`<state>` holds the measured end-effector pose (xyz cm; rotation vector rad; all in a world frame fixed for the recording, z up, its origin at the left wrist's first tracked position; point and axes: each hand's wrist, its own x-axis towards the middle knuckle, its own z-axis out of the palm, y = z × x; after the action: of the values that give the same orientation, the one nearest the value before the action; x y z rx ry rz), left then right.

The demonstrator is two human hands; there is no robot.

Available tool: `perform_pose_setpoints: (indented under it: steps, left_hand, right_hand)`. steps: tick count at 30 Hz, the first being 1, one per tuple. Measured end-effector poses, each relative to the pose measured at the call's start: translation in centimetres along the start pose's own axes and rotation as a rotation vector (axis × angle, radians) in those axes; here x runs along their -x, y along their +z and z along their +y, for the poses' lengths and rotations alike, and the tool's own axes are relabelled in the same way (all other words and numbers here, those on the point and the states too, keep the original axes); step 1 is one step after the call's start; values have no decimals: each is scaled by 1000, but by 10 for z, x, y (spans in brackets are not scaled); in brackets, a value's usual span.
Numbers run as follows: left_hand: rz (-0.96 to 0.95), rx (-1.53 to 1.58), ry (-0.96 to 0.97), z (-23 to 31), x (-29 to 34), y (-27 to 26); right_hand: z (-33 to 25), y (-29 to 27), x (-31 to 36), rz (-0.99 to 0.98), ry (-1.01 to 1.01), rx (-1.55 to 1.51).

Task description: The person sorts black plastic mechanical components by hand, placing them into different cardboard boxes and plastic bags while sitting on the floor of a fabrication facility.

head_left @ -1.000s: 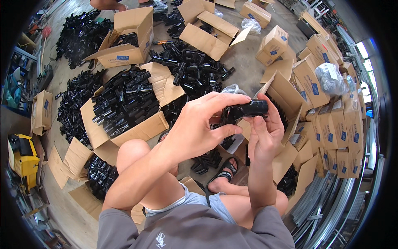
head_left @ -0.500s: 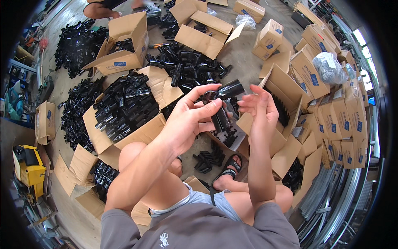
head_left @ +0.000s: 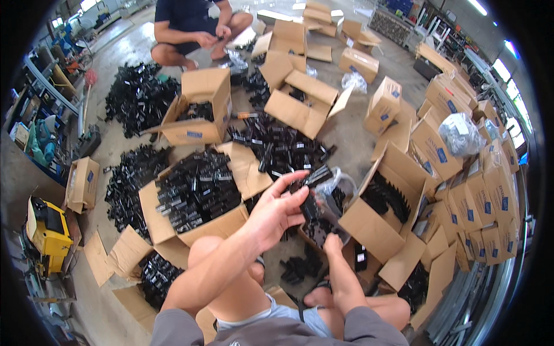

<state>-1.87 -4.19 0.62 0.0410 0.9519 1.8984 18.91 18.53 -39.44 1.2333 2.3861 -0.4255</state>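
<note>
The left hand (head_left: pixel 273 211) holds a black fitting (head_left: pixel 316 177) up in front of the person, pinched between thumb and fingers; one tube of the fitting points up and to the right, another part hangs below the fingertips, over a small bin (head_left: pixel 345 235). The right hand (head_left: pixel 332 243) is lower, at the near right side of that bin, fingers pointing down among small black parts (head_left: pixel 317 229); the fingertips are hidden, so one cannot tell whether they grip anything; the two hands are apart.

A clear bag (head_left: pixel 336 185) lies just beyond the bin; to the right stands an open box (head_left: pixel 369 229) with rows of black pieces (head_left: pixel 385 197) inside; loose fittings (head_left: pixel 300 268) lie on the floor between the person's feet. To the left, a wide box (head_left: pixel 214 225) is filled with fittings laid close together; a heap (head_left: pixel 283 143) of them spreads beyond it, and a darker heap (head_left: pixel 141 95) lies farther off to the left.

At the top, a co-worker (head_left: pixel 187 27) squats, both hands close together at something small and dark; cartons (head_left: pixel 482 202) are stacked at the far right, a plastic bag (head_left: pixel 461 134) resting on them; a yellow machine (head_left: pixel 46 239) stands at the far left.
</note>
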Motion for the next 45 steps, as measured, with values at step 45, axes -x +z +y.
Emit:
perform_pose_setpoints:
  steps: [45]
  left_hand:
    - [38, -342, 431, -29, -11, 30]
  right_hand:
    - [-180, -303, 201, 305, -552, -2078]
